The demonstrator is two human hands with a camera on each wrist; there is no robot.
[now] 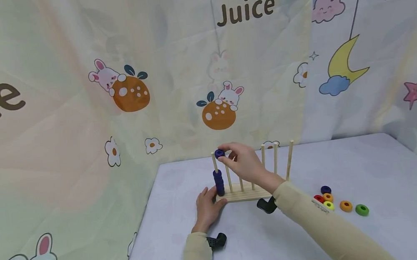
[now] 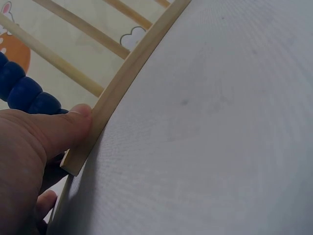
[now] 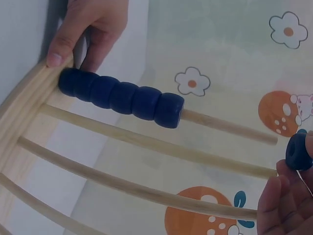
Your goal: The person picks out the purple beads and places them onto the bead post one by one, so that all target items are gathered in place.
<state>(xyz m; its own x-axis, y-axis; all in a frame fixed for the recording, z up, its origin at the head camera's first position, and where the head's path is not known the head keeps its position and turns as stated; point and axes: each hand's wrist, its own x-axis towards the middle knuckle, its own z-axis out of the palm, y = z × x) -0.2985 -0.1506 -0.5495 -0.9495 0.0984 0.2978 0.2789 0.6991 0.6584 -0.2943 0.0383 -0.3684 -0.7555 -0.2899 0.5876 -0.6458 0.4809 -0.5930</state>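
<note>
A wooden peg rack (image 1: 243, 195) stands on the table, with a stack of dark blue beads (image 1: 219, 183) on its leftmost peg. My left hand (image 1: 206, 209) grips the left end of its base; in the left wrist view the thumb (image 2: 68, 127) presses on the base and the other fingers are mostly hidden behind. My right hand (image 1: 247, 162) pinches one dark blue bead (image 3: 297, 152) between thumb and fingers. That bead is beside the top of the leftmost peg (image 3: 230, 127), apart from it. The other visible pegs carry no beads.
To the right of the rack lie loose beads: a dark blue one (image 1: 325, 190), a red one (image 1: 318, 198), a yellow one (image 1: 328, 205), a green one (image 1: 362, 210) and orange ones (image 1: 345, 206). A printed curtain (image 1: 172, 66) hangs behind the white table (image 1: 257, 246).
</note>
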